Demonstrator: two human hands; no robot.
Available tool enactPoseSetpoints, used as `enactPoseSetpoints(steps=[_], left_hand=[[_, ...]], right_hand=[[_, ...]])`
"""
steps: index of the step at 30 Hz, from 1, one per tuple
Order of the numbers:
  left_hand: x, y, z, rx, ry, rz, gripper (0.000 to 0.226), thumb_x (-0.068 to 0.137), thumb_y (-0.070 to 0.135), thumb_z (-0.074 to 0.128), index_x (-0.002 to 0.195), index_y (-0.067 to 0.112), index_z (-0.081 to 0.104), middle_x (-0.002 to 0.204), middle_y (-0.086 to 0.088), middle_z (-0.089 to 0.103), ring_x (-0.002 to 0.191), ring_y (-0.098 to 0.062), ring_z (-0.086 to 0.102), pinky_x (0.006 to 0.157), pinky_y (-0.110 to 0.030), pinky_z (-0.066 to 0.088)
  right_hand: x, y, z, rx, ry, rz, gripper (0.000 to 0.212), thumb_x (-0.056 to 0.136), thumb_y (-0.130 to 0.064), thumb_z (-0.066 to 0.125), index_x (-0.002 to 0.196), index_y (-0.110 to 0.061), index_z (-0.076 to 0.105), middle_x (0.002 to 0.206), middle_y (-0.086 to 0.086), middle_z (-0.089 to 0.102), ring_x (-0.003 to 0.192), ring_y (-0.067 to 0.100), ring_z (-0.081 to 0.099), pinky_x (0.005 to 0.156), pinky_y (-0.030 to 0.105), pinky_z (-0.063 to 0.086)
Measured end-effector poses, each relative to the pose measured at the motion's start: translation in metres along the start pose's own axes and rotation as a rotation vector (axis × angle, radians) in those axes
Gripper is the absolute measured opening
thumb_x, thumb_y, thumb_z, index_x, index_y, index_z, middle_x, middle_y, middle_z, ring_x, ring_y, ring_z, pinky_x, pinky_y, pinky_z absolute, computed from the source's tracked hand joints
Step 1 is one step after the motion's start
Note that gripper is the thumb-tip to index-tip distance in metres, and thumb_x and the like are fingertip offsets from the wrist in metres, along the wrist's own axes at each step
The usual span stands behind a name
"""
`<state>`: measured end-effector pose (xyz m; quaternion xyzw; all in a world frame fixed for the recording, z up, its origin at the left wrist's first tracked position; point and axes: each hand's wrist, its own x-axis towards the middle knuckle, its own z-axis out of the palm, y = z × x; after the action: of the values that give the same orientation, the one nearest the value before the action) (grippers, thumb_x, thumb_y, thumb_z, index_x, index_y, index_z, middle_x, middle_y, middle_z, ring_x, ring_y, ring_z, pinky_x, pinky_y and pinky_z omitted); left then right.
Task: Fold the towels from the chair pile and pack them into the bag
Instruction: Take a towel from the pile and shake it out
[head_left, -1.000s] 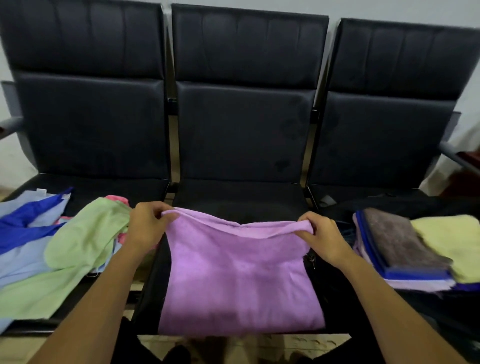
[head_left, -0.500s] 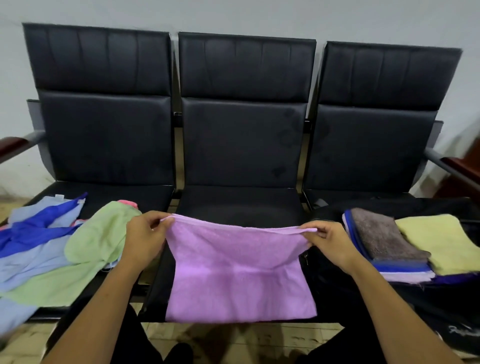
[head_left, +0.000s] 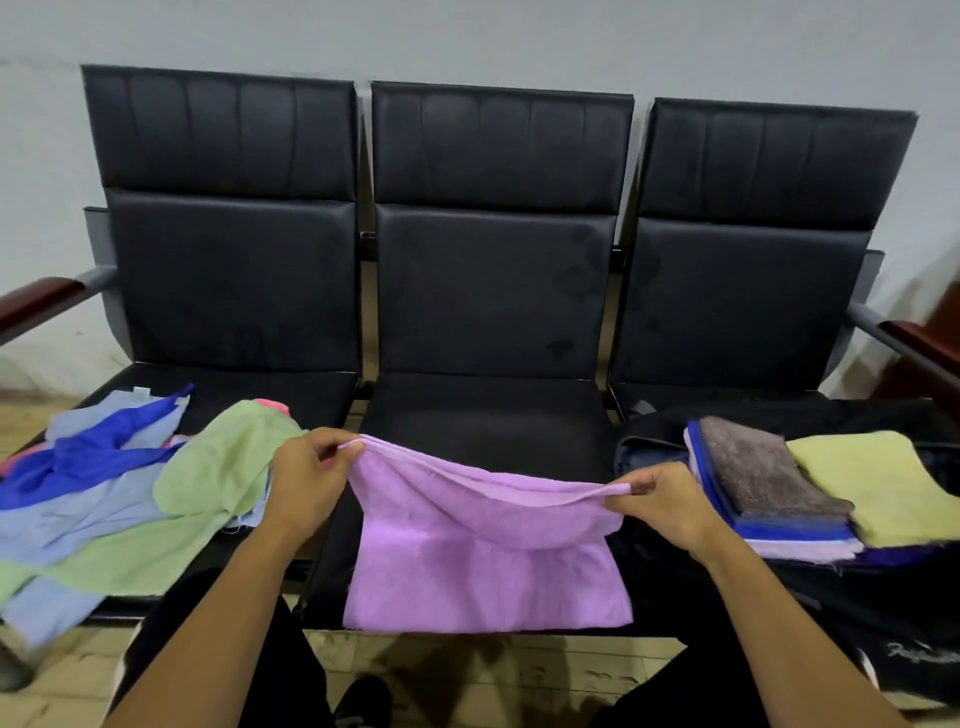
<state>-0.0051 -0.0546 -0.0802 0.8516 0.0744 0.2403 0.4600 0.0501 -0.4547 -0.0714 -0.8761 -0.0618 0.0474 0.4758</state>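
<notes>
Standing beside the row of black chairs, I watched the person hold a purple towel (head_left: 483, 561) over the front of the middle seat (head_left: 483, 415), its upper edge lifted and its lower part lying flat on the cushion and hanging a little past the front lip. The left hand (head_left: 304, 480) pinched the towel's upper left corner between thumb and curled fingers, and the right hand (head_left: 662, 501) pinched the upper right corner the same way, so the top hem sagged in a shallow curve between them. That sag suggested a light, limp cloth with no stiffness of its own, likely to slump wherever it was not held; the nap looked soft and grippy, not slick, and nothing about it seemed fragile. The corners looked to me the right places to hold, since a grip nearer the middle would let the ends droop. Its long axis ran left to right across the seat, the held hem towards the backrest and the free hem towards the person. The unfolded pile (head_left: 119, 499) of green and blue cloths lay on the left seat, just beside the left hand. On the right, folded towels (head_left: 769, 483) were stacked in the open black bag (head_left: 883, 623), near the right hand.
</notes>
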Motion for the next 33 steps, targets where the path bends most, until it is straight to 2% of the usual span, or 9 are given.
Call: enactPoseSetpoints(steps=[2,4,8,12,17,23,28,31,33], left_hand=[[0.0022,0.0015,-0.0001,-0.003,0.007,0.001,0.01,0.091,0.018,0.067,0.097,0.015,0.075,0.085,0.004,0.073,0.077,-0.017,0.069,0.072,-0.044,0.061],[0.0047,0.0018,0.0001,-0.004,0.02,-0.011,0.011,0.091,0.018,0.067,0.097,0.013,0.075,0.083,0.001,0.073,0.074,-0.02,0.069,0.072,-0.045,0.06],[0.008,0.0038,0.0006,-0.014,0.057,-0.024,0.011,0.091,0.014,0.066,0.096,0.011,0.075,0.076,-0.001,0.071,0.069,-0.023,0.067,0.073,-0.042,0.059],[0.0073,0.009,0.0029,-0.013,0.052,-0.011,0.011,0.091,0.014,0.066,0.096,0.01,0.074,0.071,0.002,0.068,0.067,-0.02,0.065,0.069,-0.032,0.056],[0.008,0.0077,0.0055,-0.022,0.027,-0.017,0.006,0.088,0.015,0.071,0.092,0.015,0.075,0.082,0.003,0.072,0.073,-0.018,0.068,0.07,-0.04,0.06],[0.0075,0.0059,0.0047,-0.032,0.034,-0.032,0.008,0.087,0.015,0.072,0.093,0.013,0.076,0.083,0.001,0.073,0.073,-0.02,0.069,0.071,-0.041,0.06],[0.0064,0.0044,0.0052,-0.03,0.041,-0.048,0.01,0.087,0.016,0.071,0.095,0.012,0.076,0.084,0.0,0.073,0.074,-0.02,0.069,0.072,-0.041,0.06],[0.0064,0.0029,0.005,-0.032,0.041,-0.053,0.011,0.087,0.017,0.072,0.096,0.012,0.076,0.086,0.001,0.073,0.076,-0.019,0.069,0.072,-0.042,0.061],[0.0064,0.0015,0.0044,-0.024,0.038,-0.047,0.012,0.087,0.018,0.072,0.096,0.012,0.076,0.085,0.0,0.073,0.075,-0.019,0.07,0.072,-0.042,0.061]], right_hand=[[-0.0015,-0.0011,0.0001,0.017,0.007,0.0,0.006,0.079,-0.014,0.083,0.084,-0.012,0.08,0.074,0.001,0.077,0.072,0.011,0.072,0.063,0.017,0.055],[-0.0025,-0.0017,0.0002,0.044,0.034,-0.012,0.011,0.083,-0.02,0.08,0.081,-0.009,0.08,0.075,0.005,0.076,0.07,0.011,0.069,0.064,0.02,0.054],[-0.0053,-0.0037,0.0011,0.115,0.097,0.01,0.021,0.095,-0.026,0.066,0.085,-0.015,0.08,0.081,-0.002,0.077,0.079,0.008,0.071,0.065,0.01,0.052],[-0.0063,-0.0018,-0.0003,0.135,0.088,0.012,0.011,0.093,-0.016,0.069,0.093,-0.02,0.079,0.084,-0.012,0.077,0.083,0.0,0.071,0.068,0.011,0.053],[-0.0032,0.0041,-0.0034,0.139,0.154,0.04,0.016,0.085,-0.003,0.075,0.096,-0.014,0.079,0.085,-0.005,0.078,0.087,0.013,0.073,0.083,0.028,0.058],[-0.0012,0.0029,-0.0039,0.19,0.163,0.019,0.021,0.083,0.002,0.074,0.089,-0.018,0.077,0.083,-0.004,0.078,0.085,0.012,0.074,0.076,0.022,0.058],[0.0002,0.0013,-0.0015,0.214,0.147,0.019,0.02,0.083,0.004,0.074,0.09,-0.015,0.078,0.086,-0.002,0.078,0.087,0.013,0.074,0.08,0.026,0.058],[0.0004,0.0,0.0001,0.256,0.152,0.019,0.015,0.082,-0.003,0.078,0.094,-0.01,0.078,0.087,0.0,0.078,0.088,0.013,0.074,0.082,0.028,0.059],[-0.0004,-0.0014,0.0011,0.272,0.174,0.006,0.013,0.083,-0.01,0.078,0.096,-0.012,0.079,0.088,-0.002,0.078,0.087,0.01,0.074,0.077,0.021,0.058]])
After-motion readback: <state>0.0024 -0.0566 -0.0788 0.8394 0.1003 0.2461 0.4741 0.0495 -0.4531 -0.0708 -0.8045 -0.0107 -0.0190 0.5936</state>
